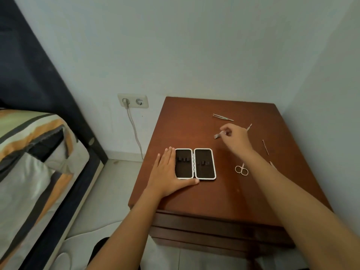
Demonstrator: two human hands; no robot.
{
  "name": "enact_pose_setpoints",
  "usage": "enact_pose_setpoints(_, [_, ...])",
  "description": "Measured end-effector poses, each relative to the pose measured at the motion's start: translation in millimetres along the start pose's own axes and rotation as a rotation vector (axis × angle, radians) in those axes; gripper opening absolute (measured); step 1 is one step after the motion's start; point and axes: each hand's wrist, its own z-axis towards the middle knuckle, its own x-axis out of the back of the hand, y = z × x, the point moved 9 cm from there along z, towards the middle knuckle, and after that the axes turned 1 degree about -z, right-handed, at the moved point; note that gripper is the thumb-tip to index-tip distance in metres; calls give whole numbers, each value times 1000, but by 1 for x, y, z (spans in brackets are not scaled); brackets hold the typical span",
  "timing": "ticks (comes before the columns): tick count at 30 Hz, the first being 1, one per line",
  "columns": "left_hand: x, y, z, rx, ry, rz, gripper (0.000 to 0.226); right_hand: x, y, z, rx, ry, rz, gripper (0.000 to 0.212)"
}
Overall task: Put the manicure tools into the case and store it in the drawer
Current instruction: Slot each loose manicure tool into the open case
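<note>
Pinched in right hand [236,138]: small metal tool [218,134] | left hand [167,172] flat, empty, steadying open case [195,164] | step: first tool | next: seat it in a case slot

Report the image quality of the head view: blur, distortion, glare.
Head view: wide-angle bending curves the bed and wall edges; soft room light, a dull sheen on the nightstand top; the right hand and the small tool it pinches are motion-blurred; the open case stays fairly sharp.
</note>
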Motion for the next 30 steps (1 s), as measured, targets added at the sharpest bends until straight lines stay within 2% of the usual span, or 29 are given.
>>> enact_pose_setpoints(2, [1, -1, -2, 19, 17, 24, 131, -18, -28, -6, 33, -89, 122, 8])
enact_pose_setpoints(4, [1, -2, -4, 32, 31, 44, 130, -39, -55, -13, 85, -185, 141, 3])
enact_pose_setpoints(11, [4, -2, -7, 42, 68, 36, 125, -104, -83, -27, 196, -555, -125, 8])
enact_pose_setpoints(17, [4, -2, -6, 37, 58, 14, 121, -117, -92, -28, 243, -695, -237, 5])
enact_pose_setpoints(19, [5, -2, -6, 40, 59, 18, 122, -120, -94, -33, 236, -681, -197, 12])
enact_pose_setpoints(24, [3, -2, -6, 30, 62, 8, 120, -110, -89, -45, 282, -605, -166, 10])
enact_pose_setpoints(25, [3, -3, -6, 31, 62, 7, 121, -102, -85, -41, 279, -553, -137, 10])
enact_pose_setpoints(27, [1, -5, -5, 39, 59, 15, 123, -74, -71, -19, 233, -316, -66, 13])
enact_pose_setpoints(29, [-1, -7, -5, 44, 53, 25, 125, -40, -42, 5, 105, -79, -50, 19])
enact_pose_setpoints(30, [-1, -7, -5, 43, 51, 28, 125, -29, -25, 13, 40, -22, -73, 22])
